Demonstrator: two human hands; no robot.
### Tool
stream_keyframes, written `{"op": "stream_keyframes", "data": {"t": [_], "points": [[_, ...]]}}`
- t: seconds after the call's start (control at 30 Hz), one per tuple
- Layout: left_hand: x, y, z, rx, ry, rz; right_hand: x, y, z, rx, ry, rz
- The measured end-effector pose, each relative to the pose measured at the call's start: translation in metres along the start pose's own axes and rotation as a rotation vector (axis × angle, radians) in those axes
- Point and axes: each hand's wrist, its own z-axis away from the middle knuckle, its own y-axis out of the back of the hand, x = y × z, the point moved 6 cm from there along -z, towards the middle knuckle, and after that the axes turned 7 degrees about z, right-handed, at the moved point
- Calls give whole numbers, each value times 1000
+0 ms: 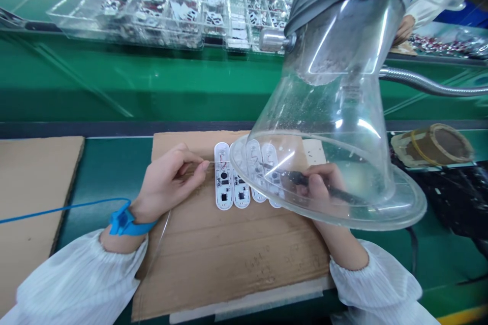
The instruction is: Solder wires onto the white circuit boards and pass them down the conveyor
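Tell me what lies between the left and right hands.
In the head view, four white boards side by side, with a thin wire and dark tool reaching over them.

R hand (323, 188) & soldering iron (296, 177) seen only thru clear fume hood (316, 106), hazy; tip contact w/ PCBs (223, 183) too small to tell. PCB parts too tiny to ID. Far-L parts tray (152, 20) cut by top edge, contents blurred. Far-R co-worker's hand (404, 29): grip unclear. Blue cord (64, 208) exits L edge. Cardboard writing (263, 264) illegible.
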Motion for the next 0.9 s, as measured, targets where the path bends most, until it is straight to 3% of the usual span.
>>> {"op": "stream_keyframes", "data": {"t": [0.3,0.63,0.9], "points": [[1,4,1,50,-39,2,-6,0,3,-57,22,84],[1,2,1,9,-28,7,-24,-5,1,-105,165,195],[1,0,2,-4,-44,32,-29,-7,2,-124,178,180]]}}
